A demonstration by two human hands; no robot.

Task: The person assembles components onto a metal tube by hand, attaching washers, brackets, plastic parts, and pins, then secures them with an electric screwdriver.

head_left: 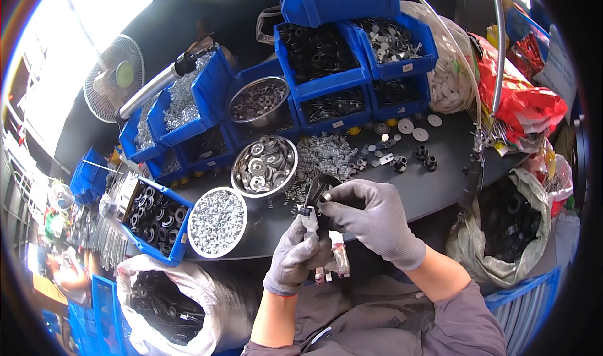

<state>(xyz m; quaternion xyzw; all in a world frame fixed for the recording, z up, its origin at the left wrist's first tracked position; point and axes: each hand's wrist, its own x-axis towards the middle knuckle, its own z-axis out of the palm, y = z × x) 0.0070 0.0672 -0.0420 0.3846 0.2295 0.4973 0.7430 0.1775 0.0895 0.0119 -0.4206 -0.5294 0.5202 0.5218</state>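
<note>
Dark and smooth, the surface (408,183) curves across the room beneath rows of bins. Over its near edge, about midway along, is a black part (322,185) with a metal tab (309,220) near its lower end. Gloved in grey, the left hand (295,255) is closed around that lower end, thumb up against the tab. Thumb and forefinger of the right hand (377,214), also gloved, are pinched on a small silver piece (325,197) against the part's side. Just beyond lies a heap of springs (326,158); left of it stand a steel bowl (264,195) of rings and, by the near edge, a white bowl (246,221) of small silver bits. A blue bin (179,249) of black rings sits at the left end. Right of the springs are black knobs (430,162) and white discs (420,134). Stacked blue bins (333,87) line the far edge, filled with metal and black pieces. Past the far left corner is a fan (114,78); below the near left corner, a white sack (229,306) holds black parts.
</note>
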